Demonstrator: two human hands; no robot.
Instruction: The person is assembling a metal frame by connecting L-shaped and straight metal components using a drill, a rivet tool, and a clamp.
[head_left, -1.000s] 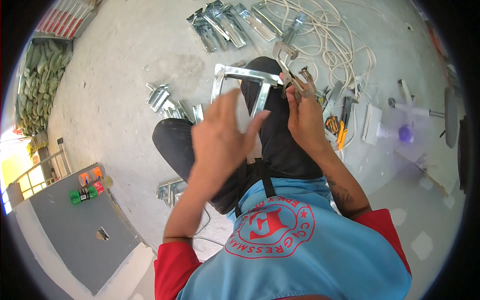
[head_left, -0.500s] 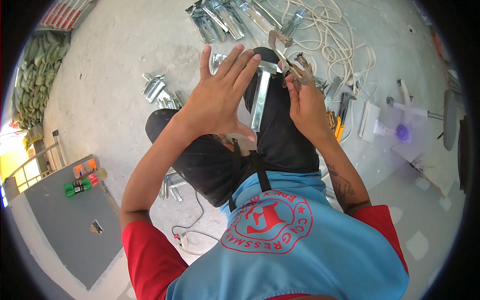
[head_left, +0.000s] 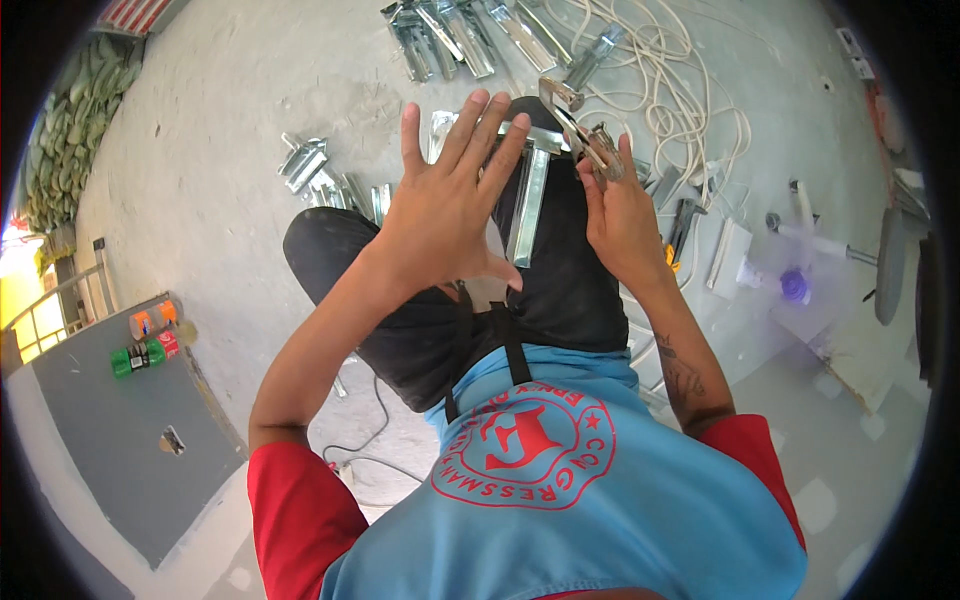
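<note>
My left hand (head_left: 450, 210) is flat with its fingers spread wide, lying over a frame of shiny metal channel (head_left: 530, 200) that rests on my black-trousered lap. It holds nothing. My right hand (head_left: 620, 220) is closed on a metal plier-like tool (head_left: 575, 120). The tool's jaws sit at the far corner of the frame, just beyond my left fingertips. The frame's left side is hidden under my left hand.
More metal channel pieces (head_left: 450, 40) lie at the top of the concrete floor, with smaller offcuts (head_left: 310, 165) to the left. A coil of white cord (head_left: 680, 90) and hand tools (head_left: 682, 225) lie to the right. Lower left, several bottles (head_left: 145, 340) stand on a grey board (head_left: 110, 440).
My left hand has moved forward along the frame and spread from a curled hold into a flat, open palm. My right hand with the tool has stayed at the frame's far corner.
</note>
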